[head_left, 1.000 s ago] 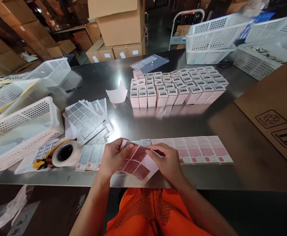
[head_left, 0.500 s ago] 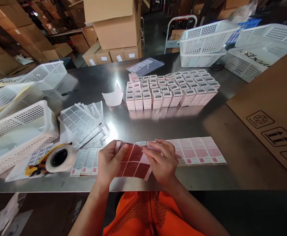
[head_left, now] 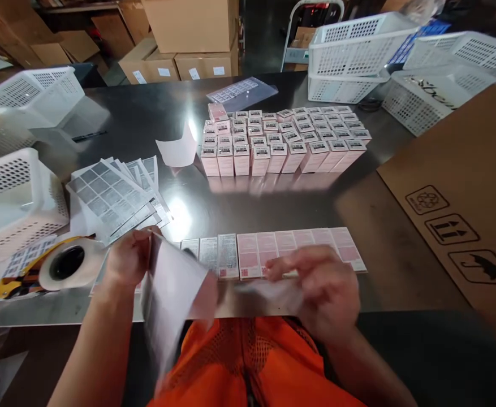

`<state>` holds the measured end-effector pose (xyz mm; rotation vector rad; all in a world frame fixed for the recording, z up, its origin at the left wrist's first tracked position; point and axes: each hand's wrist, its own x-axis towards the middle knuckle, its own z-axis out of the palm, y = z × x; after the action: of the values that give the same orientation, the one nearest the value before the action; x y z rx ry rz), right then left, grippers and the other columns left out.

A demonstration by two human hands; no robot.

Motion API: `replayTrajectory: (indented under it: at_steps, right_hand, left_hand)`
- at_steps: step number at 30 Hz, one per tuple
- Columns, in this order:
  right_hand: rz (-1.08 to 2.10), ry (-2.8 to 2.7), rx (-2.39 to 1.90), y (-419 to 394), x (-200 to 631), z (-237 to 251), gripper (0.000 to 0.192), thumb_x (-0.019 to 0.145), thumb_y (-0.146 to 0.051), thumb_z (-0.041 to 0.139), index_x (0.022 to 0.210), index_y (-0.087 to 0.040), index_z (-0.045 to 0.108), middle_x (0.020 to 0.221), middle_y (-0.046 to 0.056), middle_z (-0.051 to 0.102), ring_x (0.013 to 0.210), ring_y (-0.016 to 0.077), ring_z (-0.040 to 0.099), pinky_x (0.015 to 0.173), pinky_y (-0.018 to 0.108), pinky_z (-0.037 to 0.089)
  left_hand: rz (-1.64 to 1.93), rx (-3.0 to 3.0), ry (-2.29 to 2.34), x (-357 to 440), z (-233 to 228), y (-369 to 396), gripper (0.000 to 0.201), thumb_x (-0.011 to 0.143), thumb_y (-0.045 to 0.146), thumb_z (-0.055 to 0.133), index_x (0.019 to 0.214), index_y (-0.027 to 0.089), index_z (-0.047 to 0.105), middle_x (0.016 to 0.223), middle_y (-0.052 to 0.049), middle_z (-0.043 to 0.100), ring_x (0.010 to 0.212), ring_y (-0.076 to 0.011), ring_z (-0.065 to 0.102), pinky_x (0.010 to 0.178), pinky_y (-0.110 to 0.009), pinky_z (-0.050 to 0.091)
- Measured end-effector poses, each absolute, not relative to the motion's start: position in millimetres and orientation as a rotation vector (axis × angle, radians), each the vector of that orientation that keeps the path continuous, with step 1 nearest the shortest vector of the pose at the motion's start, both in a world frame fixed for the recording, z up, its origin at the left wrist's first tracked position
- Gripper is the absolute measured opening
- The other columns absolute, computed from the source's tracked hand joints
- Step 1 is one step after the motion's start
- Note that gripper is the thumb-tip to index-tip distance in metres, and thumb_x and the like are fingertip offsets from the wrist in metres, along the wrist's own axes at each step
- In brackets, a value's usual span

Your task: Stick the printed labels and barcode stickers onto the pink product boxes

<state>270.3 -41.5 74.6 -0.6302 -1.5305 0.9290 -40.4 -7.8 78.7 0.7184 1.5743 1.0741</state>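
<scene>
Pinching the upper edge of a pale backing sheet (head_left: 169,297), the left hand (head_left: 131,257) has its grip closed on the paper, which hangs blurred over the near edge of the table (head_left: 400,271), in front of the orange vest (head_left: 248,362). The right hand (head_left: 319,288) hovers low over the table edge, just right of the sheet; it is smeared by motion, its fingers look loosely curled, and whether its grip has hold of anything cannot be told.

Just beyond both hands a row of flat pink cartons (head_left: 290,251) lies side by side along the table. Further back stands a block of small upright pink boxes (head_left: 281,141). To the left, a fanned pile of grey label sheets (head_left: 112,198) lies near a tape roll (head_left: 67,265) on a yellow dispenser, beside white perforated baskets (head_left: 14,192). More white baskets (head_left: 358,56) sit at the far right, and a brown cardboard sheet (head_left: 464,192) with printed handling symbols overlaps the table's right side.
</scene>
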Motion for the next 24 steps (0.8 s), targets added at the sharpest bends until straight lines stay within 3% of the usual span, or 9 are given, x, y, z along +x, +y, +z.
replayTrajectory:
  at_steps: [3, 5, 7, 10, 15, 19, 21, 24]
  right_hand:
    - [1.110, -1.397, -0.928, -10.6, 272.9, 68.0, 0.034, 0.075, -0.014, 0.080, 0.095, -0.027, 0.056, 0.105, -0.002, 0.059, 0.071, 0.0098, 0.066, 0.060, 0.023, 0.058]
    - [1.279, -1.367, -1.053, 4.7, 273.4, 61.0, 0.035, 0.074, -0.025, 0.081, 0.097, -0.026, 0.055, 0.100, 0.000, 0.060, 0.072, 0.0115, 0.064, 0.055, 0.022, 0.054]
    - [1.410, -1.365, -1.122, 13.3, 273.8, 54.1, 0.036, 0.075, -0.032, 0.081, 0.099, -0.025, 0.054, 0.097, 0.001, 0.061, 0.074, 0.0133, 0.063, 0.053, 0.022, 0.053]
    - [1.462, -1.401, -1.185, 16.7, 273.3, 47.3, 0.036, 0.073, -0.032, 0.080, 0.098, -0.025, 0.055, 0.103, 0.002, 0.061, 0.078, 0.0142, 0.063, 0.055, 0.023, 0.053]
    - [1.454, -1.503, -1.277, 15.2, 268.4, 42.6, 0.031, 0.074, -0.030, 0.078, 0.097, -0.024, 0.058, 0.104, 0.003, 0.062, 0.075, 0.0134, 0.064, 0.057, 0.024, 0.053]
    - [1.228, -1.646, -1.327, 19.1, 264.3, 36.1, 0.018, 0.082, -0.032, 0.073, 0.094, -0.023, 0.063, 0.105, 0.003, 0.063, 0.082, 0.0153, 0.066, 0.065, 0.027, 0.056]
    - [1.069, -1.726, -1.360, 23.7, 262.8, 32.5, 0.012, 0.086, -0.033, 0.070, 0.090, -0.023, 0.066, 0.099, 0.003, 0.066, 0.088, 0.0177, 0.066, 0.069, 0.028, 0.055]
    - [1.007, -1.783, -1.428, 31.7, 260.0, 27.5, 0.014, 0.087, -0.034, 0.070, 0.081, -0.021, 0.068, 0.083, 0.001, 0.068, 0.077, 0.0165, 0.065, 0.069, 0.029, 0.051]
  left_hand:
    - [0.829, 0.793, 1.440, -15.9, 75.9, -14.8, 0.058, 0.083, 0.058, 0.048, 0.038, 0.022, 0.041, 0.032, 0.001, 0.038, 0.029, -0.0092, 0.035, 0.035, -0.024, 0.025]
    - [0.704, 0.850, 1.390, 7.6, 71.9, -20.3, 0.055, 0.085, 0.055, 0.056, 0.044, 0.019, 0.052, 0.036, 0.001, 0.047, 0.031, -0.0081, 0.038, 0.037, -0.023, 0.025]
    - [0.620, 0.922, 1.346, 29.9, 68.3, -24.1, 0.040, 0.083, 0.051, 0.065, 0.064, 0.016, 0.068, 0.048, 0.001, 0.059, 0.042, -0.0100, 0.049, 0.045, -0.023, 0.034]
    - [0.510, 1.107, 1.318, 52.8, 64.0, -26.4, 0.035, 0.085, 0.052, 0.063, 0.091, 0.018, 0.072, 0.060, 0.002, 0.064, 0.057, -0.0127, 0.055, 0.057, -0.024, 0.038]
    - [0.392, 1.297, 1.428, 69.1, 55.4, -29.4, 0.038, 0.091, 0.051, 0.052, 0.072, 0.019, 0.058, 0.059, 0.004, 0.057, 0.058, -0.0125, 0.048, 0.056, -0.025, 0.032]
    - [0.349, 1.344, 1.541, 78.6, 51.1, -32.2, 0.039, 0.093, 0.046, 0.046, 0.065, 0.020, 0.052, 0.056, 0.003, 0.056, 0.056, -0.0136, 0.048, 0.057, -0.027, 0.031]
    - [0.308, 1.320, 1.582, 81.5, 50.6, -32.1, 0.041, 0.093, 0.047, 0.044, 0.063, 0.020, 0.052, 0.055, 0.002, 0.057, 0.056, -0.0145, 0.049, 0.057, -0.028, 0.030]
    - [0.245, 1.301, 1.612, 81.9, 49.7, -30.0, 0.046, 0.094, 0.050, 0.041, 0.061, 0.021, 0.052, 0.054, 0.001, 0.056, 0.054, -0.0151, 0.049, 0.056, -0.029, 0.027]
